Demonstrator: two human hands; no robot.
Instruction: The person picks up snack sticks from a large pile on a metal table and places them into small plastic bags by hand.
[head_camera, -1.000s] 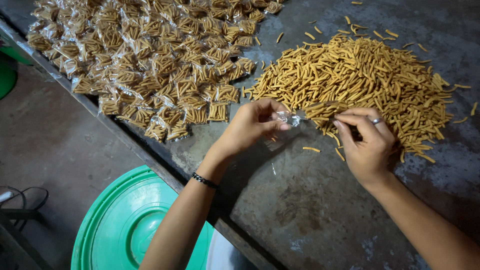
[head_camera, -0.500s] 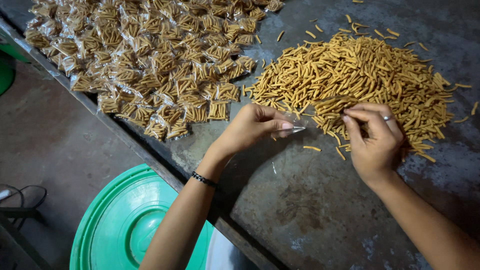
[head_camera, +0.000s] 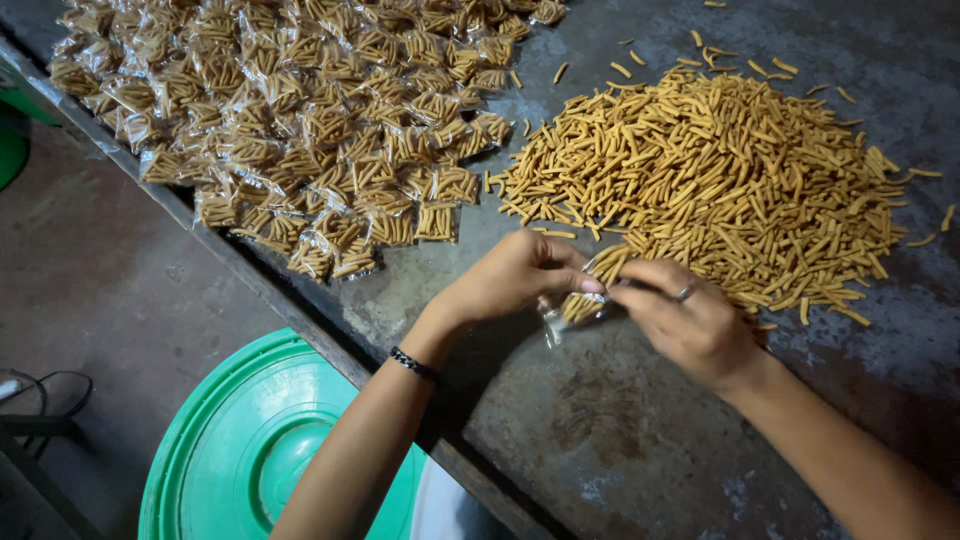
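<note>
Meeting over the grey table (head_camera: 640, 440), both hands now close on one small clear packet (head_camera: 572, 308); a second ago they were a little apart, the left pinching the empty-looking packet alone and the right lying on the edge of the heap. The left hand (head_camera: 510, 280) has its fingers curled down, thumb and forefinger pinched on the packet's upper edge. The right hand (head_camera: 685, 320) (a ring shows on one finger) is bent inward with its fingertips at the packet's mouth, pressed close on a few yellow sticks that show through the film. The packet sits between the two hands, just above the table and touching the near edge of the loose snack sticks (head_camera: 720, 180).

Nearest the camera, below the table's edge, a green round lid (head_camera: 240, 450) lies on the floor under the left forearm, which wears a dark bracelet (head_camera: 412, 363). A dark sandal (head_camera: 50, 390) lies at the far left on the floor.

Beyond the hands, the sticks form a wide, flat heap on the right half of the table, with stray pieces scattered around its rim. Farther left and back, a big spread of filled packets (head_camera: 300, 130) covers the table up to its edge, well apart from the hands.
</note>
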